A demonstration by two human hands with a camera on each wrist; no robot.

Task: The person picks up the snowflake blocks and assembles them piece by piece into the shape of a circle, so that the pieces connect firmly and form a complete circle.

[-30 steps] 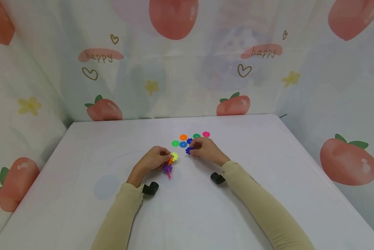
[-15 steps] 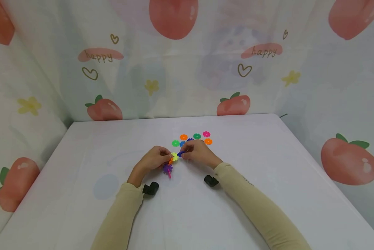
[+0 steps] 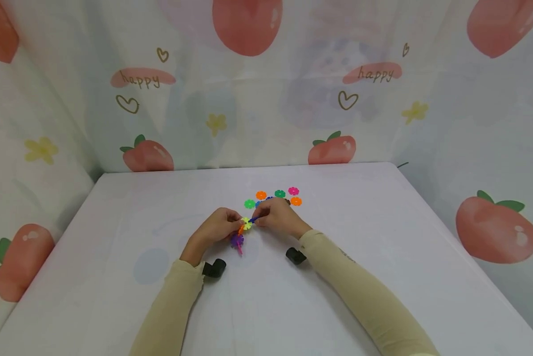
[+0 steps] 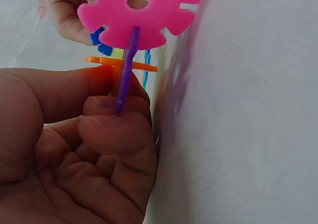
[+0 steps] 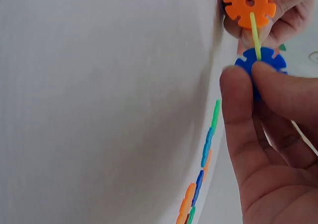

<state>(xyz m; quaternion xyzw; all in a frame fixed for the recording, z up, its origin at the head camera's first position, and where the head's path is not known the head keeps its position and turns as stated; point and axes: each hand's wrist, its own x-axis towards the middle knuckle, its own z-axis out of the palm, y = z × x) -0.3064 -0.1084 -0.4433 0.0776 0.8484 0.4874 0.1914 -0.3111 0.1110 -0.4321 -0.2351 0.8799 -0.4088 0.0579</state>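
Slotted-disc chain (image 3: 237, 241), pink end (image 4: 146, 19) nearest, left hand (image 3: 215, 228) pinching it near the orange disc (image 5: 261, 8), right hand (image 3: 278, 216) pinching a blue disc (image 5: 269, 58) at the edge of the yellow disc (image 3: 247, 225), loose discs (image 3: 280, 193) beyond on white table (image 3: 360, 217), peach-print curtain (image 3: 266, 109) behind.

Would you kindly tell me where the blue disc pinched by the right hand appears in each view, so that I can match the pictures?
Head: the blue disc is slightly left of and below centre, at the right hand.
Left wrist: the blue disc is upper left, partly visible beside the pink disc.
Right wrist: the blue disc is upper right, between thumb and finger.
Shared landmark: the yellow disc, next to it each time.
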